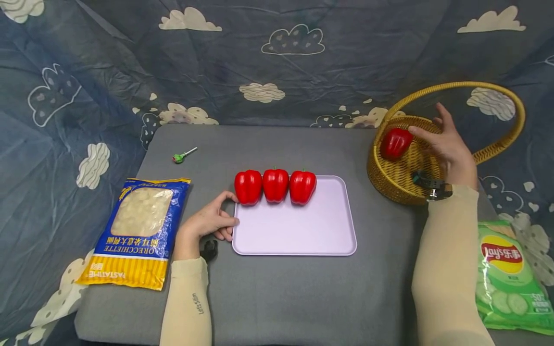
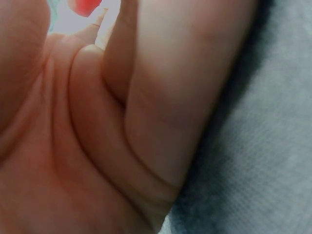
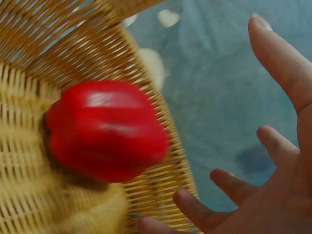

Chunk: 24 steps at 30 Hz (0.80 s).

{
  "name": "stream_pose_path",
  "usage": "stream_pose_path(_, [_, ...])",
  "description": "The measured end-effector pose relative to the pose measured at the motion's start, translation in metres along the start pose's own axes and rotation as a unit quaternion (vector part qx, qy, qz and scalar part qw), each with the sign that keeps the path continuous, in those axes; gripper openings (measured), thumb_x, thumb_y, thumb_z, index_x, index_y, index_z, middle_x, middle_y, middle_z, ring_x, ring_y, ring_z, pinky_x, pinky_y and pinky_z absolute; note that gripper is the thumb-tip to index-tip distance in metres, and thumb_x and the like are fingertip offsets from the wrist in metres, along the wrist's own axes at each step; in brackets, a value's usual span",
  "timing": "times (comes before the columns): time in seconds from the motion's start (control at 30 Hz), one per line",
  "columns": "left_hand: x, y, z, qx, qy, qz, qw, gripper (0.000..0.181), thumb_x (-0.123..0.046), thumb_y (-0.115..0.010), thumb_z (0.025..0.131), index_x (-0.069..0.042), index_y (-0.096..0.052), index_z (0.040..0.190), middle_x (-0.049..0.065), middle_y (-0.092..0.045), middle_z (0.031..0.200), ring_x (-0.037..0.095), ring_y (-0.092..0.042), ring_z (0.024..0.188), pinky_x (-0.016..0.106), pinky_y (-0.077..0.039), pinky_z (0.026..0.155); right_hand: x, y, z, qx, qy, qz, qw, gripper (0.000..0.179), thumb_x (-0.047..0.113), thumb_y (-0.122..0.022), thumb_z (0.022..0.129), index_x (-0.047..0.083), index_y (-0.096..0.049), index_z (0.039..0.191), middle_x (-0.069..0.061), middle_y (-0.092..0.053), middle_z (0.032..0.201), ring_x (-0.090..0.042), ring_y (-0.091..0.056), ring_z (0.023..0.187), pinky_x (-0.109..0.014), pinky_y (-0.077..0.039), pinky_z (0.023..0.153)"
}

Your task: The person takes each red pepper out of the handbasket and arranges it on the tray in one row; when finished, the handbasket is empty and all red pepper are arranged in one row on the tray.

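Observation:
A red bell pepper (image 3: pixel 105 131) lies inside the wicker basket (image 1: pixel 391 185), against its wall. My right hand (image 1: pixel 450 149) is over the basket, fingers spread and apart from the pepper in the right wrist view. Three more red bell peppers (image 1: pixel 275 185) stand in a row along the far left part of a pale lilac tray (image 1: pixel 294 230). At the tray's left edge, my left hand (image 1: pixel 209 218) holds the rim, with its thumb on it and its index finger close to the leftmost pepper. The left wrist view is mostly filled by the palm and curled fingers (image 2: pixel 165 87).
A blue and yellow orecchiette pasta bag (image 1: pixel 138 230) lies left of the left forearm. Behind it is a green-wrapped lollipop (image 1: pixel 183 155). A green Lay's chip bag (image 1: pixel 510 278) lies beyond the right forearm. The basket's tall handle (image 1: pixel 454 85) arches over the right hand.

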<state>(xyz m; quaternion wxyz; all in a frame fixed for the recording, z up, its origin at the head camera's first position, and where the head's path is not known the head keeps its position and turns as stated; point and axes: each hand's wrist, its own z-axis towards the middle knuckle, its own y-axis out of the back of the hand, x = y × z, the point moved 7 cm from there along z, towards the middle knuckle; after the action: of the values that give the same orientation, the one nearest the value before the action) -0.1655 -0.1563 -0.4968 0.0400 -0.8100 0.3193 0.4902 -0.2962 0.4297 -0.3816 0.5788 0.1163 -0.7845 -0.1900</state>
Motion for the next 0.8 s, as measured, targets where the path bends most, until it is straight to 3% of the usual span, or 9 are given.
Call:
stream_pose_path(0.03, [0.000, 0.000, 0.000, 0.000, 0.001, 0.000, 1.0000, 0.058, -0.018, -0.073, 0.099, -0.023, -0.038, 0.145, 0.008, -0.075, 0.077, 0.022, -0.075, 0.063, 0.030, -0.061, 0.059, -0.004, -0.001, 0.005, 0.004, -0.002, 0.009, 0.9999, 0.100, 0.044, -0.070, 0.100, 0.055, 0.006, 0.164, 0.005, 0.014, 0.180, -0.027, -0.045, 0.135, -0.017, -0.045, 0.069])
stream_pose_path(0.1, [0.000, 0.000, 0.000, -0.002, 0.003, 0.000, 1.0000, 0.058, -0.018, -0.073, 0.099, -0.023, -0.038, 0.145, 0.008, -0.075, 0.077, 0.022, -0.075, 0.063, 0.030, -0.062, 0.060, -0.013, -0.006, 0.012, 0.013, -0.012, 0.033, 0.9993, 0.102, 0.043, -0.072, 0.099, 0.055, 0.006, 0.164, 0.003, 0.015, 0.180, -0.033, -0.026, 0.153, -0.013, -0.049, 0.072])
stream_pose_path(0.17, [0.000, 0.000, 0.000, -0.002, 0.005, 0.001, 1.0000, 0.058, -0.018, -0.073, 0.099, -0.023, -0.038, 0.145, 0.008, -0.074, 0.077, 0.022, -0.075, 0.063, 0.030, -0.062, 0.060, -0.020, -0.008, 0.018, 0.018, -0.018, 0.042, 0.9988, 0.103, 0.043, -0.072, 0.098, 0.054, 0.005, 0.165, 0.002, 0.016, 0.180, -0.034, -0.024, 0.154, -0.013, -0.051, 0.071])
stream_pose_path(0.5, [0.000, -0.001, 0.000, -0.001, -0.002, -0.003, 1.0000, 0.058, -0.017, -0.073, 0.099, -0.022, -0.038, 0.145, 0.008, -0.074, 0.075, 0.022, -0.075, 0.062, 0.030, -0.061, 0.058, -0.033, -0.013, 0.026, 0.039, -0.034, 0.015, 0.9986, 0.104, 0.050, -0.072, 0.097, 0.052, 0.006, 0.166, -0.003, 0.013, 0.180, -0.017, -0.046, 0.127, -0.018, -0.060, 0.079])
stream_pose_path(0.67, [-0.001, -0.001, 0.000, -0.001, -0.002, -0.005, 1.0000, 0.058, -0.017, -0.073, 0.099, -0.022, -0.038, 0.145, 0.008, -0.074, 0.075, 0.022, -0.075, 0.062, 0.030, -0.061, 0.058, -0.034, -0.023, 0.023, 0.080, -0.047, 0.015, 0.9956, 0.103, 0.047, -0.069, 0.100, 0.050, 0.010, 0.166, -0.011, 0.008, 0.180, -0.030, -0.046, 0.139, -0.025, -0.058, 0.101])
stream_pose_path(0.8, [-0.001, 0.000, -0.001, -0.001, 0.000, -0.003, 1.0000, 0.058, -0.017, -0.073, 0.099, -0.022, -0.038, 0.145, 0.008, -0.074, 0.076, 0.022, -0.075, 0.062, 0.030, -0.061, 0.059, -0.031, -0.028, 0.019, 0.093, -0.051, 0.005, 0.9943, 0.103, 0.046, -0.067, 0.101, 0.050, 0.013, 0.165, -0.013, 0.008, 0.180, -0.043, -0.030, 0.154, -0.045, -0.043, 0.122])
